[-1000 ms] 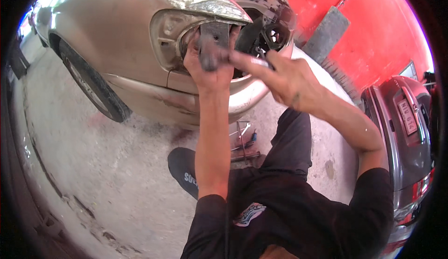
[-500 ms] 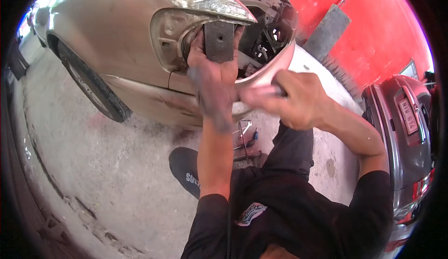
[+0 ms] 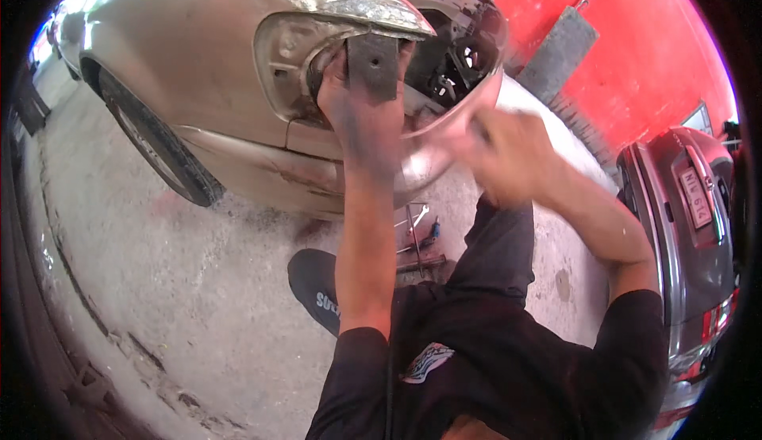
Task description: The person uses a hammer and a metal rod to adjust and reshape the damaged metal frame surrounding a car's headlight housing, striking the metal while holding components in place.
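Observation:
My left hand (image 3: 337, 99) is wrapped round a dark rectangular metal block (image 3: 374, 63) with a small hole in it. The block's upper end meets the lower edge of the car fender (image 3: 190, 59), by the headlight opening. In my right hand (image 3: 516, 158) is the handle of what looks like a hammer (image 3: 456, 140). Motion smears the hammer, and its head shows only as a dark blur over my left wrist. Bare, scuffed metal (image 3: 357, 0) shows on the fender above the block.
The front bumper (image 3: 429, 162) curves below my hands, with a wheel (image 3: 151, 138) to the left. Wrenches and other tools (image 3: 421, 230) lie on the concrete floor (image 3: 238, 313). A grey plank (image 3: 559, 51) leans on the red wall (image 3: 651, 51). Another car (image 3: 683, 226) stands at right.
My right hand has shifted slightly and is more blurred, with the hammer smeared differently. The left hand and the metal block stay almost where they were.

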`<state>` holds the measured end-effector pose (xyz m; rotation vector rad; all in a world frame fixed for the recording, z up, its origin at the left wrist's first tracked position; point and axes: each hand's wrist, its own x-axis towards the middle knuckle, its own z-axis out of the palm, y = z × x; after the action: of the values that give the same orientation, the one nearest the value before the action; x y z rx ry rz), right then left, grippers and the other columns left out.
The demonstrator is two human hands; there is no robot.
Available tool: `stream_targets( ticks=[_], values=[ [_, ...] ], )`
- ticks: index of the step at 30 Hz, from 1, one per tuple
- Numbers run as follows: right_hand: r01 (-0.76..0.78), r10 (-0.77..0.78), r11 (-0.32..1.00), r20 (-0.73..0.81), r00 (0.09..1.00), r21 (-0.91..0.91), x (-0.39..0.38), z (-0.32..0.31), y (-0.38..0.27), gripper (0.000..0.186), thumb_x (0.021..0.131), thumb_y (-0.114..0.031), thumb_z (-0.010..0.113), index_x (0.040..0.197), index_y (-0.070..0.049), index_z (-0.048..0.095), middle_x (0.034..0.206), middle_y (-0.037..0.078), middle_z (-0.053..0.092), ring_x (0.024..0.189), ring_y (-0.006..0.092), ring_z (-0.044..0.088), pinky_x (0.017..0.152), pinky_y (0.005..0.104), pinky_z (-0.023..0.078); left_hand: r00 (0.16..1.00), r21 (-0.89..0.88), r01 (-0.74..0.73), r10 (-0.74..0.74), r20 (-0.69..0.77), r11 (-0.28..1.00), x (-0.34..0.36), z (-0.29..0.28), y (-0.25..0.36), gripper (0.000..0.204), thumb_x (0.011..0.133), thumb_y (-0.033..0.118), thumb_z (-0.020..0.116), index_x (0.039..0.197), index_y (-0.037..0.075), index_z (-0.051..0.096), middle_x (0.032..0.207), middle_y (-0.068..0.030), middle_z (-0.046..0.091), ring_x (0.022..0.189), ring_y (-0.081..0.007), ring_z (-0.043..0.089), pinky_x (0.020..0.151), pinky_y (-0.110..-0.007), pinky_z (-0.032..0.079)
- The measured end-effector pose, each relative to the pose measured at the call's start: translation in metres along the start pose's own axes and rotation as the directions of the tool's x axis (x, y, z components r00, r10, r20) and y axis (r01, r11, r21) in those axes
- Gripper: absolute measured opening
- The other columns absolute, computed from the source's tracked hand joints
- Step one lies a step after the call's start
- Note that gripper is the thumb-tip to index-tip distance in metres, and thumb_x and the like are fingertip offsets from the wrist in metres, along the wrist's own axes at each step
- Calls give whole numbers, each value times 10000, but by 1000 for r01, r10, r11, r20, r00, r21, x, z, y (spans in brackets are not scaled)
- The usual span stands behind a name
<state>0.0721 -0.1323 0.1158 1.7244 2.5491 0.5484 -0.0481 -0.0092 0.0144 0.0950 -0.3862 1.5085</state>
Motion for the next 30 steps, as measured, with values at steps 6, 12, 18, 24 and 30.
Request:
stream_targets(
  ticks=[6,12,18,24,30],
  values=[
    [198,-190,980,-172,967,30,4,-2,-5,762,860,-39,630,1552,-273,415,870,154,623,667,393,650,563,453,542,991,166,-130,120,67,978,-2,7,0,329,1010,248,511,1257,46,593,1280,-124,634,1180,-308,618,1101,-585,466],
    [260,-229,964,-327,917,54,7,11,12,752,879,-39,625,1572,-231,404,808,144,605,647,363,642,571,429,535,999,-2,18,-18,-33,1000,1,5,6,365,1013,223,444,1288,34,592,1308,-137,629,1157,-310,639,1063,-525,513],
    [263,-269,963,-241,933,-57,-3,-7,-6,797,855,-5,635,1580,-235,397,771,124,545,620,323,609,540,445,520,995,-57,13,-8,97,998,-3,12,6,374,982,216,470,1289,47,601,1233,-130,683,1142,-311,658,1106,-589,454],
    [199,-234,969,-301,925,-143,4,3,9,757,885,-70,595,1536,-415,424,820,114,544,649,288,628,513,400,516,987,-72,52,-62,-149,996,-14,9,6,337,982,211,504,1235,29,632,1212,-139,693,1162,-324,658,1109,-582,459],
    [526,-545,822,-31,838,-219,-19,-9,-17,643,889,-104,603,1454,-403,544,846,110,551,668,317,624,561,414,525,999,-112,40,-36,39,993,-3,3,5,337,979,202,540,1257,33,626,1237,-137,676,1143,-347,658,1055,-596,508]
  ],
)
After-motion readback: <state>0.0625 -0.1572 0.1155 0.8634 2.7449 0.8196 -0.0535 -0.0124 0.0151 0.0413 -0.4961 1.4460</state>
